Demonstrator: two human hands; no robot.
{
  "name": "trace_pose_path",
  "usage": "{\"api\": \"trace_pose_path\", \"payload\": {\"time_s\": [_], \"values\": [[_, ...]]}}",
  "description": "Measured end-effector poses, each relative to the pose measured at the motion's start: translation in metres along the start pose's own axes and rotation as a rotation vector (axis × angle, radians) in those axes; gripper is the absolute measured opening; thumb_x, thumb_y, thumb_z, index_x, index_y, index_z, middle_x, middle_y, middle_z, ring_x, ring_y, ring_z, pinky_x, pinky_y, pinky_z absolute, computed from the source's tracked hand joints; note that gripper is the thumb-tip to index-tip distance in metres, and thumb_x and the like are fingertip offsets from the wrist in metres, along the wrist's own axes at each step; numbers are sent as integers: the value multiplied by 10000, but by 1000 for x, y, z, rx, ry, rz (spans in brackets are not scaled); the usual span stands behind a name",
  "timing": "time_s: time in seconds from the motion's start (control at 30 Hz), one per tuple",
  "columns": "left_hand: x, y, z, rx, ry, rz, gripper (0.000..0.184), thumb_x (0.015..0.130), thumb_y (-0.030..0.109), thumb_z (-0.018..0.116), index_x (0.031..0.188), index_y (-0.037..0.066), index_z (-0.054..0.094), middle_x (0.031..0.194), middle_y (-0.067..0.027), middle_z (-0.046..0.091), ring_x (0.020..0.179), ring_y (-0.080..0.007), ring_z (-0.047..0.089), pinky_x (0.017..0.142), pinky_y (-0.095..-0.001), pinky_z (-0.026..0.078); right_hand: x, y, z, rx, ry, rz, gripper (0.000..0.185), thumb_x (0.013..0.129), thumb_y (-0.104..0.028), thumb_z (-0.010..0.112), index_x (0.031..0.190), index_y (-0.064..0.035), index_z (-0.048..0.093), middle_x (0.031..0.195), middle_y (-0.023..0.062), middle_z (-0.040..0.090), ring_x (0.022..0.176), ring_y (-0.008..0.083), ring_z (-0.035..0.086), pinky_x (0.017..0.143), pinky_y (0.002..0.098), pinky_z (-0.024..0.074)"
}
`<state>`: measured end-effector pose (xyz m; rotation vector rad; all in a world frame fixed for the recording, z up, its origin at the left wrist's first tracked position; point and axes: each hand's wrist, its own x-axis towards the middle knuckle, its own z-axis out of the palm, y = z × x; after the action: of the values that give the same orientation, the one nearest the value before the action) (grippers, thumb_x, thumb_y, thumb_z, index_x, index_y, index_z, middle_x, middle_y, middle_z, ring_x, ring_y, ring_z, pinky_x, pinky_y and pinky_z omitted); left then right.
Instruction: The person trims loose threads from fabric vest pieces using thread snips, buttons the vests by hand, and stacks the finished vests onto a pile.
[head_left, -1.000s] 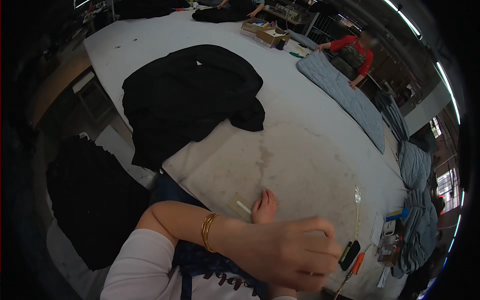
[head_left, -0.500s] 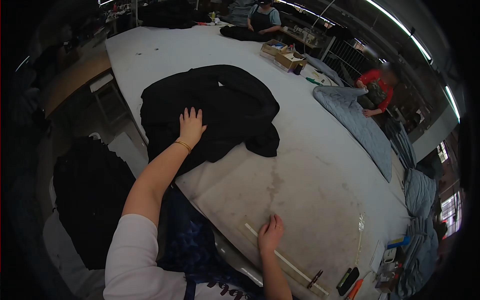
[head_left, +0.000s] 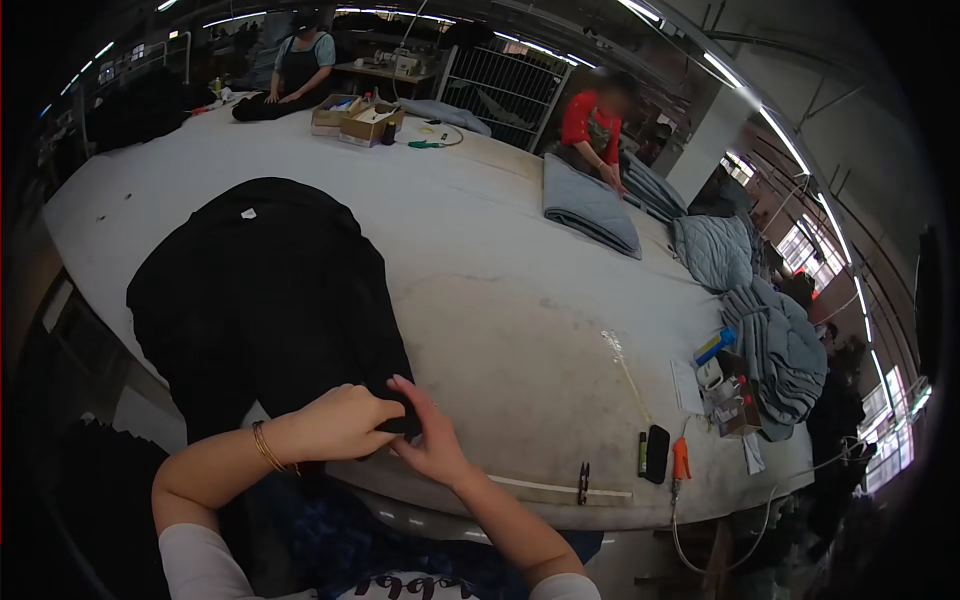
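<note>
A black garment [head_left: 270,290] with a small white label [head_left: 249,213] near its far edge lies spread on the pale table. One narrow part of it, which looks like a sleeve, reaches toward me. My left hand [head_left: 345,422], a gold bracelet at its wrist, is closed on the end of that part. Facing it, my right hand [head_left: 435,440] has its thumb and fingers curved around the same end, which shows as a dark fold between the two hands. The fingertips are partly hidden by the cloth.
Along the table's near edge runs a white measuring strip [head_left: 560,487] with dark thread snips [head_left: 584,482] on it. Beside them lie a black phone [head_left: 656,455] and an orange-handled tool [head_left: 682,460] on a hose. Grey quilted pieces [head_left: 775,350] are piled right. Two people work across the table.
My left hand has left the garment's middle and closed on its near end. My right hand has come from the measuring strip to that end. The garment is turned and spread; my view has swung right.
</note>
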<state>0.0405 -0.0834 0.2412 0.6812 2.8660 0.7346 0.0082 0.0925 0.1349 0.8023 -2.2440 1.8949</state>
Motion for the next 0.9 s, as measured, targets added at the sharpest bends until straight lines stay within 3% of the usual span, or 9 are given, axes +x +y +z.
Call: {"api": "trace_pose_path", "payload": {"time_s": [0.07, 0.17, 0.27, 0.37, 0.5, 0.53, 0.6, 0.67, 0.9], "values": [[-6, 26, -11, -438, -71, 67, 190, 873, 189, 572, 905, 20, 653, 645, -203, 589, 536, -315, 588, 550, -353, 484, -4, -3, -22, 99, -561, 157, 392, 825, -194, 688, 1160, -26, 572, 939, 123, 639, 653, 176, 625, 559, 276, 504], [-30, 30, -40, -542, -86, -54, 174, 897, 142, 568, 879, -16, 640, 597, -81, 580, 480, -138, 496, 491, -267, 406, -4, -15, -54, -158, -996, 716, 360, 869, -309, 656, 1084, -23, 615, 789, 78, 651, 596, 155, 627, 530, 252, 504], [-51, 3, -45, -649, 181, -113, 142, 879, 83, 588, 832, -48, 615, 613, 15, 547, 568, -30, 446, 514, -218, 376, -18, 36, -96, -147, -1163, 804, 401, 894, -391, 613, 1026, -13, 634, 777, 82, 652, 583, 159, 637, 511, 239, 510], [-50, -30, -54, -493, 251, -328, 199, 885, 122, 596, 790, -53, 594, 607, -3, 520, 565, -46, 425, 532, -227, 376, 13, 53, -112, -217, -967, 962, 374, 912, -341, 588, 1030, 11, 636, 773, 88, 655, 604, 175, 646, 546, 256, 535], [-42, -84, -78, -118, 681, -411, 192, 893, 124, 589, 845, -61, 588, 616, -54, 508, 567, -93, 444, 551, -252, 379, 137, 29, -125, -389, -237, 143, 322, 755, -61, 466, 1024, 37, 614, 873, 128, 631, 807, 229, 596, 743, 331, 486], [-39, -77, -86, -111, 678, -414, 192, 893, 124, 589, 845, -61, 588, 616, -54, 508, 567, -93, 444, 551, -252, 379, 158, 8, -122, -375, 48, -158, 371, 701, -70, 453, 1021, 37, 605, 1023, 226, 609, 997, 376, 564, 892, 382, 444], [-39, -47, -97, 135, 1073, -36, 124, 884, 63, 564, 908, -57, 589, 708, -70, 531, 616, -133, 480, 566, -258, 382, 187, -48, -131, -162, 183, -362, 441, 684, -33, 436, 1102, 24, 566, 1128, 177, 536, 1082, 331, 496, 968, 333, 379], [-41, -10, -98, 179, 1037, 32, 113, 862, 28, 564, 937, -51, 593, 735, -76, 523, 640, -152, 491, 573, -261, 385, 195, -81, -144, -42, 306, -559, 404, 724, -11, 425, 1100, 31, 568, 1135, 146, 538, 1088, 291, 496, 975, 319, 365], [13, 36, 39, 223, 460, 208, 327, 695, 45, 679, 1018, 20, 639, 766, -86, 531, 694, -237, 560, 618, -320, 488, 137, -1, -231, -9, 387, -103, 402, 909, -155, 449, 1283, -15, 493, 1263, 120, 516, 1150, 229, 481, 992, 303, 352]]}}
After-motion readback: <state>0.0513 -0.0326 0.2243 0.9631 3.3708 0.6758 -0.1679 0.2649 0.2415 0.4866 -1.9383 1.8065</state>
